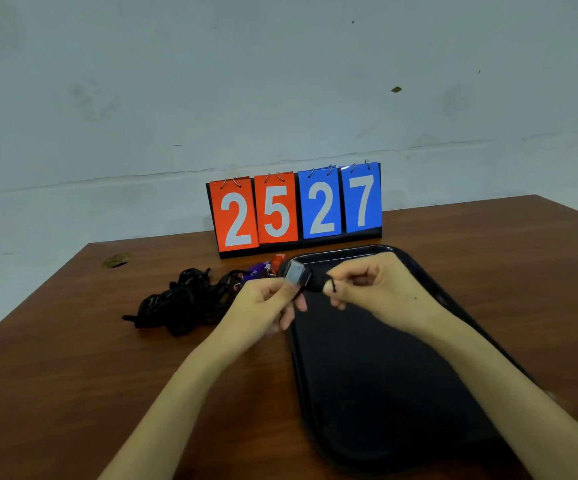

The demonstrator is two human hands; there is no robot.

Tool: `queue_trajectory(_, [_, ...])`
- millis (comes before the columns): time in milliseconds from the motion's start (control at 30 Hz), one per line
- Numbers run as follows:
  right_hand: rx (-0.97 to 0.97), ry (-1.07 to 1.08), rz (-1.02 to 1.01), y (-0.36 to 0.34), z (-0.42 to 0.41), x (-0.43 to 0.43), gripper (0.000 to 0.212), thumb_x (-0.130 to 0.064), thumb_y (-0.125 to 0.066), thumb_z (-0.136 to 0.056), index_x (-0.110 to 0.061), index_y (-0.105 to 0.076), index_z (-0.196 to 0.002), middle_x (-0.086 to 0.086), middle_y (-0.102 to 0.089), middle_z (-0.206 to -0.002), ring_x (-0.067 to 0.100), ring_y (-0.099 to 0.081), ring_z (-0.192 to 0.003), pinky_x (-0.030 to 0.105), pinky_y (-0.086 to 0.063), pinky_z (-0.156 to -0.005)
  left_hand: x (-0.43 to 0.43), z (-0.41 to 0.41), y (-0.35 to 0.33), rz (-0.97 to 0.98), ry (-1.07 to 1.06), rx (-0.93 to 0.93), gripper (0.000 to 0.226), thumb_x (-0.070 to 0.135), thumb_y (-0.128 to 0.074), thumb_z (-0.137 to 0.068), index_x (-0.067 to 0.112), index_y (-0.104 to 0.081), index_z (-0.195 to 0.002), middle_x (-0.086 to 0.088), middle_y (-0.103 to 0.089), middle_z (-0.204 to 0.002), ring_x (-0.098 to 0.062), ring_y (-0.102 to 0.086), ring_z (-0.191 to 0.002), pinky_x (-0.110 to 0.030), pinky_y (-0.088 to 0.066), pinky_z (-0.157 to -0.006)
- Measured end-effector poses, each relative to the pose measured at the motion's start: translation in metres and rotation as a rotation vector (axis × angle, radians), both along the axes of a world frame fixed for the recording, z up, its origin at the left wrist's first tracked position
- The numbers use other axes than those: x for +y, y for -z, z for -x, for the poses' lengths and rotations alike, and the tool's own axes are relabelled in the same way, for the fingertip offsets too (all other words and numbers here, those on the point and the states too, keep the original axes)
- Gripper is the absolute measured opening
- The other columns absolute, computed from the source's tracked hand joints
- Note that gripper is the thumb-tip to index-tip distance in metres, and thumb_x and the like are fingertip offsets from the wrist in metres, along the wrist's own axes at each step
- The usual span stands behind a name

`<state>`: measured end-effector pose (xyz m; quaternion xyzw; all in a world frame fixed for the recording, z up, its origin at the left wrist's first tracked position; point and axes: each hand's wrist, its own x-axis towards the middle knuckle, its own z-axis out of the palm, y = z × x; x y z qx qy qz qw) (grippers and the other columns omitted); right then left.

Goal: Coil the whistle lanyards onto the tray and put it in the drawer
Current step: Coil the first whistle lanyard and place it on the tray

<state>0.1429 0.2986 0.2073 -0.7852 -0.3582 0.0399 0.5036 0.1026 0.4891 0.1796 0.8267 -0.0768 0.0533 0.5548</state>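
A black tray [384, 375] lies on the brown table [72, 375] at the right. Over the tray's far left corner my left hand [266, 303] pinches a pale blue whistle [296, 273]. A black lanyard [315, 282] is wound between the whistle and my right hand [360, 282], which pinches the cord's end with closed fingers. To the left of the tray a tangled heap of black lanyards [183, 303] rests on the table, with a purple whistle [258, 270] and a red whistle [277, 260] at its far right end.
A flip scoreboard [298, 209] showing 25 in orange and 27 in blue stands at the table's far edge, just behind the tray. A small brownish scrap [117, 260] lies near the far left corner. A pale wall rises behind.
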Motion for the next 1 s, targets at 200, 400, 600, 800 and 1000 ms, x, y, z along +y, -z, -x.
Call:
queue_trajectory(200, [-0.070,0.306,-0.049,0.004,-0.011,-0.002,0.010,-0.018,-0.065,-0.084,-0.026,-0.067,-0.079,-0.007,-0.067,-0.068,0.002,-0.063,-0.065,0.016,-0.050,-0.066,-0.006,0.002,0.004,-0.021,-0.007,0.014,0.040,0.029,-0.040,-0.097,0.004,-0.064,-0.078,-0.002,-0.050,-0.046,-0.005,-0.038,-0.032,-0.012,-0.032,-0.037])
queue_trajectory(400, [-0.159,0.525,0.054,0.014,-0.019,-0.002,0.002,-0.021,-0.065,-0.085,-0.021,-0.066,-0.084,-0.011,-0.063,-0.071,0.003,-0.059,-0.069,0.012,-0.043,-0.064,-0.016,0.005,-0.001,-0.083,0.032,0.030,0.036,0.024,-0.040,-0.098,0.008,-0.061,-0.075,-0.001,-0.050,-0.044,-0.001,-0.044,-0.033,-0.031,-0.044,-0.064])
queue_trajectory(600, [-0.316,0.505,0.316,0.024,-0.017,0.001,0.007,-0.026,-0.061,-0.088,-0.020,-0.065,-0.089,-0.008,-0.063,-0.081,0.003,-0.057,-0.076,0.017,-0.045,-0.072,-0.015,0.005,0.002,-0.144,0.071,-0.029,0.028,0.028,-0.050,-0.094,0.019,-0.061,-0.070,0.007,-0.051,-0.040,-0.001,-0.049,-0.042,-0.008,-0.046,-0.075])
queue_trajectory(800, [-0.476,0.225,0.552,0.022,-0.004,0.007,0.013,-0.024,-0.054,-0.092,-0.017,-0.063,-0.097,-0.002,-0.061,-0.092,0.013,-0.057,-0.083,0.030,-0.049,-0.080,-0.011,0.009,-0.004,-0.153,0.097,-0.100,0.026,0.032,-0.058,-0.088,0.018,-0.069,-0.069,0.007,-0.052,-0.042,-0.005,-0.051,-0.046,-0.013,-0.049,-0.078])
queue_trajectory(1000, [-0.476,0.039,0.573,0.022,0.002,0.012,0.013,-0.026,-0.057,-0.090,-0.020,-0.064,-0.098,-0.010,-0.056,-0.085,0.005,-0.053,-0.079,0.019,-0.043,-0.074,-0.007,0.014,-0.017,-0.233,0.043,-0.159,0.026,0.033,-0.060,-0.086,0.020,-0.068,-0.065,0.007,-0.054,-0.044,-0.007,-0.052,-0.047,-0.030,-0.051,-0.065])
